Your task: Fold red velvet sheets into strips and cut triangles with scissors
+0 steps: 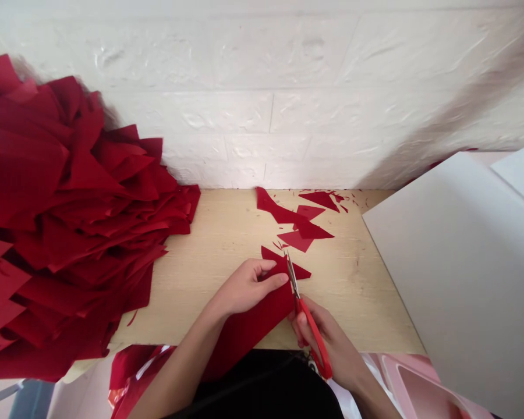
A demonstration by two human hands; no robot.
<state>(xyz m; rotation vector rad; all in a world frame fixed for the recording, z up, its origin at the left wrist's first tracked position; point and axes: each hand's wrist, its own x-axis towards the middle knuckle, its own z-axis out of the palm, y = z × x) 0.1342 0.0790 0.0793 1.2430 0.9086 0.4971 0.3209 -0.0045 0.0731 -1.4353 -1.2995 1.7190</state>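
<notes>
Over the feed I see the right hand (332,343) gripping the scissors (317,333), blades at the edge of a red sheet (255,323). The left hand (247,285) holds that sheet, left of the scissors. Scraps (310,227) lie on the tabletop (358,267) beyond the scissors.

The wall (244,64) is white, with a brick pattern in relief, horizontal joints and a slightly glossy, uneven surface. The table (344,279) is pale, with a fine wood grain, and its rear edge runs along the base of the wall. Lighting is soft; a broad shadow (445,110) descends diagonally from the wall's upper right toward the table.
</notes>
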